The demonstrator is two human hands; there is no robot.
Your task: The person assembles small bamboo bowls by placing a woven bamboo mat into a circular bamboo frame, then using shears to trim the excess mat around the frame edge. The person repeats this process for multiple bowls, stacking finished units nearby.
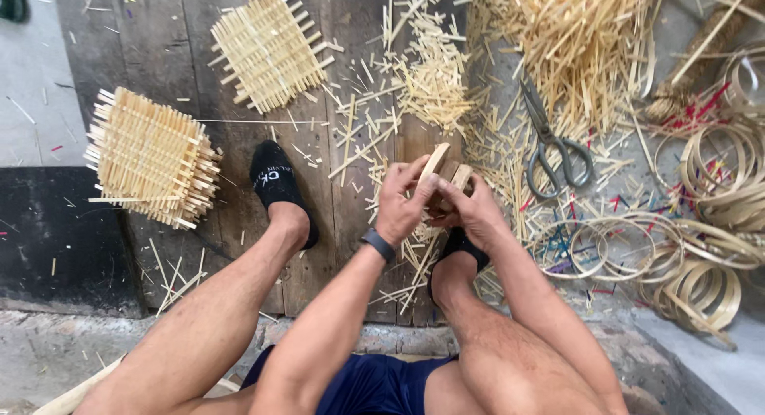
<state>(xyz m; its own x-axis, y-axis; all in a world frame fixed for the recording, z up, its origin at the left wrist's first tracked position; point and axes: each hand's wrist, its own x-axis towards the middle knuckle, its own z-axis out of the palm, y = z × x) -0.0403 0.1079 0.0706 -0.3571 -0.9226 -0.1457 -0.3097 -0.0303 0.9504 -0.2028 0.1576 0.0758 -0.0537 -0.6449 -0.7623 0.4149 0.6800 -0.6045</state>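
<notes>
My left hand (401,201) and my right hand (470,210) meet over a small wooden block or frame (443,165) with bamboo strips in it, both gripping it just above my right foot (460,244). A dark band is on my left wrist. Short bamboo strips (430,80) lie scattered beyond my hands. My left foot (277,184), in a black sock, rests on the wooden board (159,48).
Two woven bamboo lattice stacks sit at left (151,156) and upper middle (268,50). Grey scissors (550,144) lie right of my hands. A heap of long strips (574,41) is at upper right. Coiled bamboo rings (701,248) fill the right side.
</notes>
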